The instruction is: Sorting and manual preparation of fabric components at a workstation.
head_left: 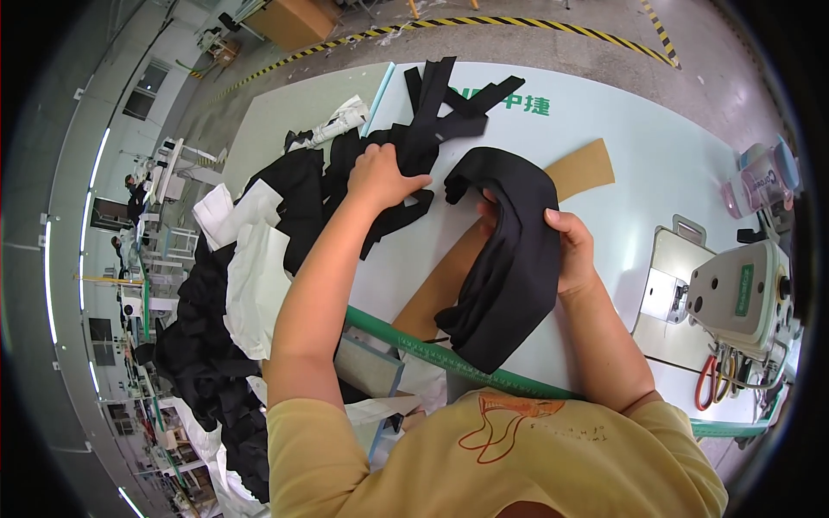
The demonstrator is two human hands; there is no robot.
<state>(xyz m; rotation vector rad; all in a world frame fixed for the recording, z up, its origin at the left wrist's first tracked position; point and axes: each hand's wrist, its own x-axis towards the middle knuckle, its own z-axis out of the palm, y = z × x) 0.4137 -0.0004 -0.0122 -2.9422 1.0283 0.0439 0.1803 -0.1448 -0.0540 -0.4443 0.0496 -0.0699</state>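
Perhaps keeping folds together, my right hand (573, 246) grips black cloth (528, 268). My half-open left hand (380, 179) touches strips (425, 134) toward the counter (639, 164)'s far edge.

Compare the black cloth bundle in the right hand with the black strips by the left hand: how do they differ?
The black cloth bundle bends in one thick curve, while the black strips lie spread and crossing each other. The right hand holds the bundle up; the left hand is at the strips, its grip unclear. Both are black and look like fabric.
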